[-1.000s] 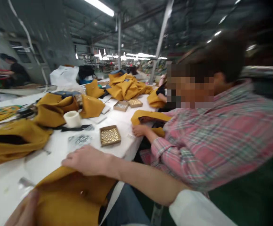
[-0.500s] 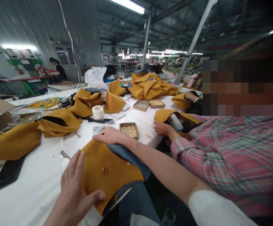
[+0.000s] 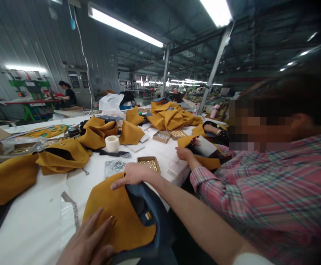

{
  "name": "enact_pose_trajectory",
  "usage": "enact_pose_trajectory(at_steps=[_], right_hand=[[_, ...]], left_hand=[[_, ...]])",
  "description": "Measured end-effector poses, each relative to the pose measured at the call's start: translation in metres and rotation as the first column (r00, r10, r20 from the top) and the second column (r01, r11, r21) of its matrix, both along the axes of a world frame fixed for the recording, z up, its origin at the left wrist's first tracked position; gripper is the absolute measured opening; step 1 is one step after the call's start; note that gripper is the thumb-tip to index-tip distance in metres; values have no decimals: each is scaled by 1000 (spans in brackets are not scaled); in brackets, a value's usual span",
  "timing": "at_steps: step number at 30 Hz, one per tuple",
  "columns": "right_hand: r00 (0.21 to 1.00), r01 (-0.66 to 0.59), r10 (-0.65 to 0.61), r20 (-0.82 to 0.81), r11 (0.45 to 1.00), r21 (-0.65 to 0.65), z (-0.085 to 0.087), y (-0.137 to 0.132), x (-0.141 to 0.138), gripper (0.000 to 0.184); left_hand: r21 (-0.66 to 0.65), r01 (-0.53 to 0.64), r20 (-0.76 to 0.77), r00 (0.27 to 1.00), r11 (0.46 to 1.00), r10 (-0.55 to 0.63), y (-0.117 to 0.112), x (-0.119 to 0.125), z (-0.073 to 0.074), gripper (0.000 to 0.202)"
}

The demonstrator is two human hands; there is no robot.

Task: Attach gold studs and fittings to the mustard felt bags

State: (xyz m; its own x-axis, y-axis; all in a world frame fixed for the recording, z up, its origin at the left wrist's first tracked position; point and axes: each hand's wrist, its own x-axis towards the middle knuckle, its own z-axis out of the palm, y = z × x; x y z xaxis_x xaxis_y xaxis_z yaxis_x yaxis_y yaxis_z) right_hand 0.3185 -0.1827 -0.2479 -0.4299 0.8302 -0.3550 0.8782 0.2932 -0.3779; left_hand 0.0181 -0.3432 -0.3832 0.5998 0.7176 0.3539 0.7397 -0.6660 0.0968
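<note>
A mustard-yellow bag with dark blue lining lies at the near edge of the table, its mouth turned to the right. My right hand pinches the bag's upper edge, thumb on the yellow side and fingertips hidden. Resting on the yellow face, my left hand has its fingers apart, close to a round gold-coloured metal fitting. Inside the mouth a small pale tag shows on the lining. Just beyond my right hand are a plastic bag of silver pieces and a small box of gold-coloured pieces.
A white roll of tape stands beyond. More yellow bags lie along the left, and a heap of them at the back. To the right, a co-worker's hand holds another yellow bag. A clear plastic strip lies left.
The yellow bag has turned and its mouth gapes wider, showing more blue lining. My left hand has moved lower in the view, towards the metal fitting. My right hand keeps its hold.
</note>
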Motion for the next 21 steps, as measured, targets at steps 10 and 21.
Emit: enact_pose_trajectory(at_steps=[10, 21], right_hand=[[988, -149, 154, 23, 976, -159, 10, 11, 16, 96], [947, -322, 290, 141, 871, 372, -13, -38, -7, 113]], left_hand=[[-386, -335, 288, 841, 860, 457, -9, -28, 43, 38], [-537, -609, 258, 540, 583, 801, 0, 7, 84, 34]])
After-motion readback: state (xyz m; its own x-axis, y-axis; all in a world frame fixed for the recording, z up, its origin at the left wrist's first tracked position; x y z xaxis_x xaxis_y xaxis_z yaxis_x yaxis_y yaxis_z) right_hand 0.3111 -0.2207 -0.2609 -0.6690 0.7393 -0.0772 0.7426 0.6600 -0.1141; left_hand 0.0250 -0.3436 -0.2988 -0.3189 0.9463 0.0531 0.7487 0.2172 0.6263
